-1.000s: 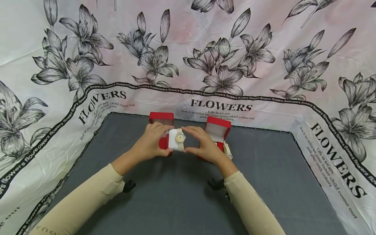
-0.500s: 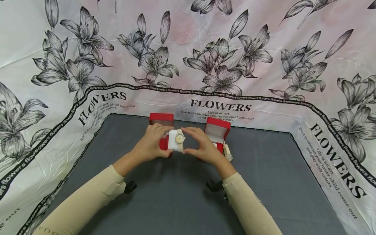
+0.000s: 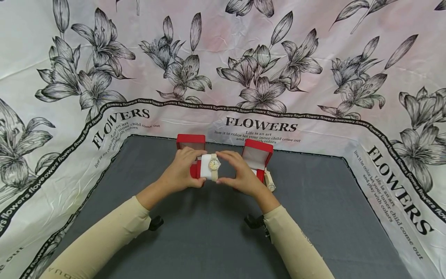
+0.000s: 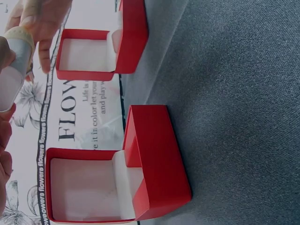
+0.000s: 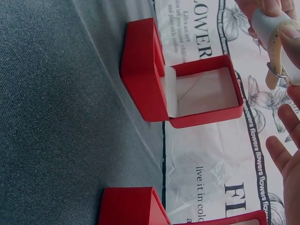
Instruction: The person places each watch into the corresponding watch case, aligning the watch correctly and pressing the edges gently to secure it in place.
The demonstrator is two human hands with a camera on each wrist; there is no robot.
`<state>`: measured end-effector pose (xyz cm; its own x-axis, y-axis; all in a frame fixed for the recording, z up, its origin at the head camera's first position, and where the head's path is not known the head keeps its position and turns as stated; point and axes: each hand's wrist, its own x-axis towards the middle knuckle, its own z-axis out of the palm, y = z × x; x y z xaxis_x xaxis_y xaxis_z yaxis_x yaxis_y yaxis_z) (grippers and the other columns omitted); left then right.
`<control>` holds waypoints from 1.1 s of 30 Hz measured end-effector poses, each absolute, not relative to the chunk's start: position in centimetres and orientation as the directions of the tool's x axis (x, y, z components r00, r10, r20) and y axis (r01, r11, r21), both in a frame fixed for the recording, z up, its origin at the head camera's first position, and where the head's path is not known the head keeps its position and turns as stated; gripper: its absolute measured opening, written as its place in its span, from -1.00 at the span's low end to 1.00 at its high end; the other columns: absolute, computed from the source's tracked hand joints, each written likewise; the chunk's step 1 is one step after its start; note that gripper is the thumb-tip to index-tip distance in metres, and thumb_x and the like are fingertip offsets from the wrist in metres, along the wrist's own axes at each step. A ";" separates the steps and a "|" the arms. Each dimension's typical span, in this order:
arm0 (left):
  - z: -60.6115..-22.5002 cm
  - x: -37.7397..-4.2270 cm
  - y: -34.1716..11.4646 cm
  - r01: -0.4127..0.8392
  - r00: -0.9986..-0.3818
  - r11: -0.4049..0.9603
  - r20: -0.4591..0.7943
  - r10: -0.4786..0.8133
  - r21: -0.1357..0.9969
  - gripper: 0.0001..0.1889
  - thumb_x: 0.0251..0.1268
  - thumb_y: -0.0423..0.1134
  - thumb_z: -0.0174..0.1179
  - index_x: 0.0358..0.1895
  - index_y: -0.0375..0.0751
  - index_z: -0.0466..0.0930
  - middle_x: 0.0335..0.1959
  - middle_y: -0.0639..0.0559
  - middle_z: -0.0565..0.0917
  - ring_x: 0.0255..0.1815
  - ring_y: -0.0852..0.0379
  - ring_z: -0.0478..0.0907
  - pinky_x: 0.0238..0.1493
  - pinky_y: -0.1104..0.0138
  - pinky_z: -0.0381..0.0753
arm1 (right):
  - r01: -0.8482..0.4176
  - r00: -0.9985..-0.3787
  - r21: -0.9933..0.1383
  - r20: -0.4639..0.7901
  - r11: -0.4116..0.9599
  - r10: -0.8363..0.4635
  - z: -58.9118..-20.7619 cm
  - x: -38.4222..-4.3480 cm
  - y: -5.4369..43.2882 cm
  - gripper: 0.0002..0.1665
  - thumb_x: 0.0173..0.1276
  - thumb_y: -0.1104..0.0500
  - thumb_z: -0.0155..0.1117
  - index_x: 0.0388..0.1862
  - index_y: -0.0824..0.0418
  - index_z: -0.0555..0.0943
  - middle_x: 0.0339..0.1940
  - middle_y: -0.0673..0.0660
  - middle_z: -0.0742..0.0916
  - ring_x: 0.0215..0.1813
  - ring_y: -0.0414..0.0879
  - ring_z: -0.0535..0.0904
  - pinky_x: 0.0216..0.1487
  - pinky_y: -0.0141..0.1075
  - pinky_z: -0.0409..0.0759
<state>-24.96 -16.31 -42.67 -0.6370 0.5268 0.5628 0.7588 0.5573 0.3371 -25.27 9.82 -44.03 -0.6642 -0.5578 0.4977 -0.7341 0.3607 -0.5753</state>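
A wristwatch [image 3: 214, 164] with a cream strap and pale dial is wrapped round a white watch cushion [image 3: 205, 166], raised above the table between both hands. The left hand [image 3: 180, 167] grips the cushion from its left side. With thumb and forefinger the right hand [image 3: 242, 173] pinches the watch's strap at its upper and lower ends. The right wrist view shows the strap's buckled part [image 5: 275, 58] against the cushion [image 5: 268, 22]. Behind the left hand stands an open red watch box [image 3: 191, 140]; another open red box [image 3: 259, 146] stands behind the right hand.
A second cream-strapped watch [image 3: 270, 182] hangs at the right side of the right-hand box. Grey cloth [image 3: 216, 240] covers the table, and a flower-printed sheet [image 3: 209, 85] rises behind and at the sides.
Both hands keep their hold on the watch and cushion with only a very slight shift. The boxes and the second watch stay put.
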 end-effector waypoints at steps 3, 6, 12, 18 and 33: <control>-42.7 -25.1 -16.2 0.758 -0.638 0.556 0.562 0.526 0.341 -0.19 -0.13 -0.13 0.58 0.29 -0.30 0.51 0.01 -0.06 0.68 0.04 0.03 0.45 0.12 0.01 0.33 | -0.737 -0.660 -0.579 0.507 0.348 -0.554 -44.1 -25.4 9.8 0.04 0.07 0.17 0.69 0.52 0.21 0.39 0.43 0.13 0.51 0.46 0.03 0.35 0.45 0.08 0.34; -42.8 -25.2 -16.1 0.752 -0.646 0.564 0.554 0.525 0.342 -0.20 -0.12 -0.12 0.57 0.30 -0.29 0.51 0.03 -0.06 0.68 0.05 0.02 0.45 0.12 0.01 0.33 | -0.739 -0.658 -0.583 0.515 0.338 -0.549 -44.2 -25.4 9.7 0.03 0.08 0.18 0.68 0.52 0.19 0.39 0.42 0.13 0.51 0.45 0.04 0.35 0.44 0.09 0.34; -42.6 -25.3 -16.0 0.739 -0.662 0.575 0.539 0.521 0.352 -0.19 -0.09 -0.12 0.56 0.32 -0.28 0.50 0.07 -0.08 0.67 0.09 0.00 0.45 0.15 -0.02 0.33 | -0.733 -0.666 -0.584 0.513 0.348 -0.542 -44.2 -25.5 9.5 0.03 0.11 0.19 0.66 0.55 0.16 0.36 0.44 0.13 0.49 0.46 0.03 0.34 0.44 0.09 0.34; -42.3 -25.3 -16.0 0.735 -0.674 0.560 0.499 0.544 0.383 -0.16 -0.01 -0.15 0.55 0.41 -0.28 0.42 0.23 -0.13 0.62 0.20 -0.05 0.42 0.26 -0.08 0.31 | -0.740 -0.665 -0.565 0.529 0.365 -0.528 -44.0 -25.6 9.7 0.02 0.10 0.20 0.66 0.52 0.20 0.38 0.43 0.15 0.49 0.45 0.05 0.33 0.42 0.10 0.34; -41.9 -25.0 -15.4 0.732 -0.678 0.586 0.460 0.574 0.347 -0.20 -0.04 -0.12 0.58 0.34 -0.22 0.48 0.13 -0.06 0.65 0.15 0.01 0.45 0.11 0.02 0.32 | -0.764 -0.641 -0.551 0.595 0.334 -0.485 -43.8 -26.0 10.0 -0.25 0.16 0.28 0.57 0.35 0.25 0.52 0.28 0.19 0.59 0.34 0.07 0.43 0.38 0.00 0.38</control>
